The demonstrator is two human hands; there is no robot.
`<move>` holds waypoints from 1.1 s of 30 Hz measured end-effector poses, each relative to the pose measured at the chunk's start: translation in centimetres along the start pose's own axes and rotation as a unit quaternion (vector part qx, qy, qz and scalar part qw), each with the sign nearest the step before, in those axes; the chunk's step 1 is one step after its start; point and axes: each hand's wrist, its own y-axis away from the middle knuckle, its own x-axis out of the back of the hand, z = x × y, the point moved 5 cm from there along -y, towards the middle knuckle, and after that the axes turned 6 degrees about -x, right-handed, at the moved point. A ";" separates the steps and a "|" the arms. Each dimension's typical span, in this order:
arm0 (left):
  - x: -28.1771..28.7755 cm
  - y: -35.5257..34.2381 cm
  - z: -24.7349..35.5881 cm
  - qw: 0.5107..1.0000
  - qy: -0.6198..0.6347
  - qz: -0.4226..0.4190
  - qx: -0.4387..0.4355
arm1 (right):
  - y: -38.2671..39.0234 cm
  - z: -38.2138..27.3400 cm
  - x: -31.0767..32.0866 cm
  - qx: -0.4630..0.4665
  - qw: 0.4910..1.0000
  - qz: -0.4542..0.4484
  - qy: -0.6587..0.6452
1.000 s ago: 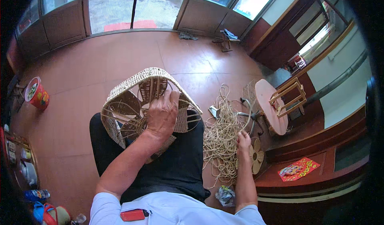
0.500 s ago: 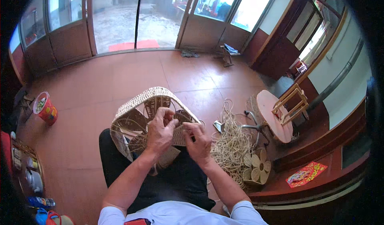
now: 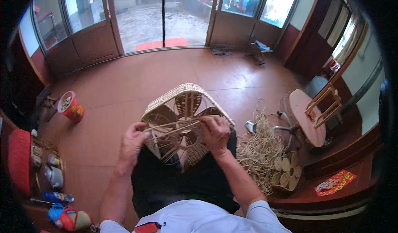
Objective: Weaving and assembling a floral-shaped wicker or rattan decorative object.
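Note:
A woven basket of pale cord rests tilted on my lap, its braided rim uppermost and petal-shaped panels showing inside. Pale strands are stretched across its opening between my two hands. My left hand, just off the basket's left side, is closed around one end of these strands. Over the right part of the opening, my right hand pinches them near the rim. Its fingertips are partly hidden, so the exact hold does not show.
A heap of loose cord lies on the floor at right, beside a flower-shaped woven piece. Beyond stands a round-topped swivel stool with a small wooden frame on it. A red bucket and a kettle are at left.
My hands were close together over the basket; now they are wide apart, the left one drawn out leftward with the strands stretched between them. The whole view has shifted.

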 end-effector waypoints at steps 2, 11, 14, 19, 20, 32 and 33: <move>9.0 1.5 -1.4 0.992 -0.085 0.089 0.015 | -0.2 -0.4 0.1 -0.014 1.000 0.009 -0.014; 43.8 27.0 -11.0 0.830 -0.126 0.503 0.205 | 0.4 0.1 0.9 -0.041 0.997 0.070 -0.012; 54.5 38.9 -8.1 0.772 -0.195 0.557 0.235 | 0.4 -0.3 1.2 -0.055 0.995 0.073 -0.024; 53.9 42.5 -7.1 0.754 -0.344 0.440 0.345 | 0.9 -0.2 0.9 -0.077 0.992 0.096 -0.017; 54.0 44.5 -4.7 0.741 -0.373 0.419 0.369 | 0.8 -0.3 0.7 -0.086 0.992 0.094 -0.025; 42.6 34.7 -10.5 0.868 -0.423 0.183 0.187 | 0.4 -0.6 0.0 -0.142 0.984 0.093 -0.053; 39.2 28.8 -14.6 0.865 -0.430 0.115 0.231 | 0.5 -0.4 0.6 -0.143 0.985 0.090 -0.039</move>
